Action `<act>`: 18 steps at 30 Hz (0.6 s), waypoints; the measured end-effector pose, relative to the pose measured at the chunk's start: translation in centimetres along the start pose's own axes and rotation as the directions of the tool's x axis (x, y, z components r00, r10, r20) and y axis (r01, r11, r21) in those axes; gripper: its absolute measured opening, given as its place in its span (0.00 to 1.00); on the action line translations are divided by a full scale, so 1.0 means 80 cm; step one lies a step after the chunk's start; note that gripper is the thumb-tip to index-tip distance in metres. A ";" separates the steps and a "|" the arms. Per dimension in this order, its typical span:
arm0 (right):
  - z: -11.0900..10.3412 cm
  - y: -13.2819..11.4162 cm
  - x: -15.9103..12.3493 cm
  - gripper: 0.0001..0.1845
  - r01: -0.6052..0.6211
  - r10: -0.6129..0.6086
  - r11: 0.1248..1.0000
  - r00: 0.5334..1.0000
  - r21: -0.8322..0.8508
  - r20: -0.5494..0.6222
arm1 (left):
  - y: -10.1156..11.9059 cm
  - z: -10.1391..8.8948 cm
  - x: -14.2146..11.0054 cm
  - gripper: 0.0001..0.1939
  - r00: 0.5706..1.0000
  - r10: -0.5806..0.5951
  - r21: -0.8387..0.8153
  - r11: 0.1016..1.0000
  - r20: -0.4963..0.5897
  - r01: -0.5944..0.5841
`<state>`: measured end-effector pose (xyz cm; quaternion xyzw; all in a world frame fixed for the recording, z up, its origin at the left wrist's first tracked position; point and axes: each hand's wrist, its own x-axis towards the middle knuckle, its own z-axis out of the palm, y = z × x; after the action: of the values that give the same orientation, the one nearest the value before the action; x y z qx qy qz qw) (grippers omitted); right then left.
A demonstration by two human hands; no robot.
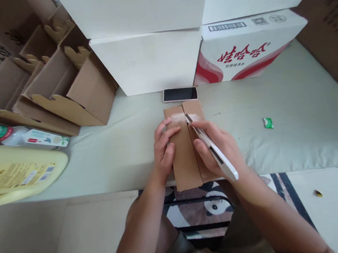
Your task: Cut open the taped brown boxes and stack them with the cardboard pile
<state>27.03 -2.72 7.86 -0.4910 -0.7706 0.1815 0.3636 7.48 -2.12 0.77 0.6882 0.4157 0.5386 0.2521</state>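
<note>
Right hand (228, 143): grip closed around slim white utility knife (226, 166), blade (188, 119) at seam (193, 147) of small brown cardboard box (186, 156) on pale green cloth (122, 146). Left hand (163, 151) grasps box's left edge, presumably steadying it.

The small box (184, 154) is matt cardboard, scuffed-looking toward its far end; the cutter (208, 141) looks smooth plastic, the phone (180, 94) glossy, the sheet (121, 150) wrinkled cloth.

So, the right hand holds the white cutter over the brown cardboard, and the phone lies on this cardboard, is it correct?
Not quite: the head view shows the phone lying on the cloth, beyond the brown cardboard. The right hand does hold the white cutter over the cardboard.
</note>
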 end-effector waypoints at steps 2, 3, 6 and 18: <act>0.001 0.000 0.000 0.15 -0.002 0.002 1.000 1.000 0.002 -0.001 | 0.001 0.000 0.000 0.21 1.000 -0.008 0.006 1.000 0.001 0.008; 0.001 0.000 0.000 0.15 -0.006 0.006 1.000 1.000 0.001 -0.001 | 0.001 0.000 0.000 0.21 1.000 -0.014 0.015 1.000 0.001 0.014; 0.001 0.000 0.000 0.15 -0.009 0.009 1.000 1.000 -0.001 0.001 | 0.001 0.000 0.000 0.23 1.000 -0.025 0.045 0.999 0.001 0.025; 0.001 -0.002 -0.001 0.14 -0.033 0.033 0.999 0.999 -0.001 -0.006 | 0.001 0.000 0.000 0.22 1.000 -0.020 0.031 0.999 0.003 0.020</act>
<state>26.87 -2.83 7.86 -0.5043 -0.7616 0.1856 0.3623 7.52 -2.15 0.85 0.6887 0.4305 0.5283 0.2474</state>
